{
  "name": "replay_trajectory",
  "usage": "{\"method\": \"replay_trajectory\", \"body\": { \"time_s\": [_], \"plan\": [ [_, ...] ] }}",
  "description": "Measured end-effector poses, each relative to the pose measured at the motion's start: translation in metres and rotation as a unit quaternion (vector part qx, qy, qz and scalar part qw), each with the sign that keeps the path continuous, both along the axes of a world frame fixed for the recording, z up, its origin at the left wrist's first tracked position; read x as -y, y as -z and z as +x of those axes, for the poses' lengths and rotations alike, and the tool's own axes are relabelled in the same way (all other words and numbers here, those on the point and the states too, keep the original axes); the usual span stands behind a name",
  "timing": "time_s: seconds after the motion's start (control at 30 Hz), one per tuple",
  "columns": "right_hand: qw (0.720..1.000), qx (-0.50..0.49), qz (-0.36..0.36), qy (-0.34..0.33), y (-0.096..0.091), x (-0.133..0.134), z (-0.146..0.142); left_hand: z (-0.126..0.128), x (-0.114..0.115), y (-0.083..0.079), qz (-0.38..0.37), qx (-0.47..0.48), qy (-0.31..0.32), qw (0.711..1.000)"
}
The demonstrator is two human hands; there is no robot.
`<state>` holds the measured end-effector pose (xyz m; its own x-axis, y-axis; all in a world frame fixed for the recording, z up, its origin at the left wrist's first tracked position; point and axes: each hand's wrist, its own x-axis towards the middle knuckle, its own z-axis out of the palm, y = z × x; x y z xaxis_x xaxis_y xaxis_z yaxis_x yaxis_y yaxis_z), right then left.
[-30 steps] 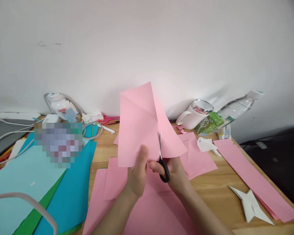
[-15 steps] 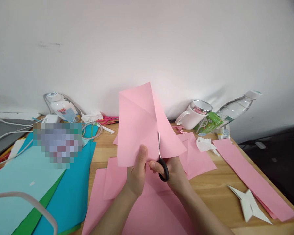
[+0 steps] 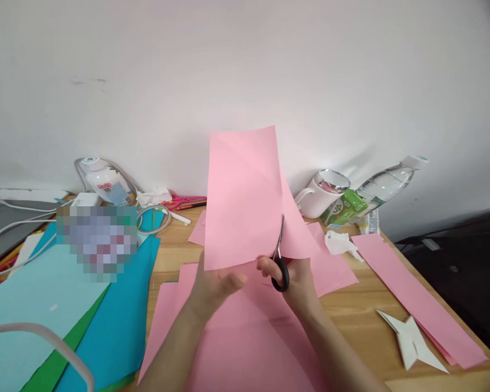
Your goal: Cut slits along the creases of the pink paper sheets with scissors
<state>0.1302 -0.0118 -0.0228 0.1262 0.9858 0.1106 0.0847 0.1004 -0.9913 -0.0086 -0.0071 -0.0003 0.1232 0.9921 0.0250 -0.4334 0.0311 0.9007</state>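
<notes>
A folded pink sheet of paper (image 3: pixel 243 201) stands upright in front of me above the wooden desk (image 3: pixel 351 310). My right hand (image 3: pixel 296 283) is closed round black-handled scissors (image 3: pixel 280 261), whose blades point up into the sheet's lower right part. My left hand (image 3: pixel 214 286) is just under the sheet's lower edge, palm turned up and fingers loosely curled; whether it still touches the paper is hard to tell. More pink sheets (image 3: pixel 245 337) lie flat on the desk beneath both hands.
Blue and green sheets (image 3: pixel 85 316) cover the left side, with cables and a white bottle (image 3: pixel 104 182) behind. A white mug (image 3: pixel 324 193), a green carton (image 3: pixel 345 207) and a water bottle (image 3: pixel 386 185) stand at the back right. A pink strip (image 3: pixel 416 296) and white paper star (image 3: pixel 412 340) lie at the right.
My left thumb has come off the front of the sheet and the hand has dropped below its edge. The sheet has swung more upright and to the right, with the scissors tilted with it.
</notes>
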Motion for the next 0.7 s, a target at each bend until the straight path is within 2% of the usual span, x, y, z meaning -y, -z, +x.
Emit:
{"method": "replay_trajectory", "body": {
  "time_s": [0.07,0.13,0.23,0.4,0.53,0.6,0.7],
  "plan": [
    [1.0,-0.005,0.009,-0.001,0.0,-0.003,0.004,-0.017,-0.008,-0.001,0.011,0.044,0.059,0.997],
    [0.999,-0.018,0.027,-0.02,0.002,-0.005,0.005,-0.034,-0.017,-0.001,-0.005,0.099,0.081,0.992],
    [0.997,-0.028,0.036,-0.062,0.005,-0.005,0.003,-0.053,-0.026,0.003,-0.017,0.126,0.057,0.99],
    [0.989,0.014,-0.011,-0.149,0.01,0.0,-0.004,-0.063,-0.027,0.007,-0.021,0.079,0.0,0.997],
    [0.967,-0.029,-0.06,-0.246,0.009,-0.001,-0.003,-0.064,-0.023,0.006,-0.047,0.035,-0.017,0.998],
    [0.952,-0.058,-0.08,-0.289,0.007,-0.003,-0.001,-0.066,-0.023,0.004,-0.037,0.03,-0.036,0.998],
    [0.941,-0.082,-0.102,-0.312,0.003,-0.004,0.0,-0.07,-0.025,0.003,-0.031,0.024,-0.052,0.998]
  ]
}}
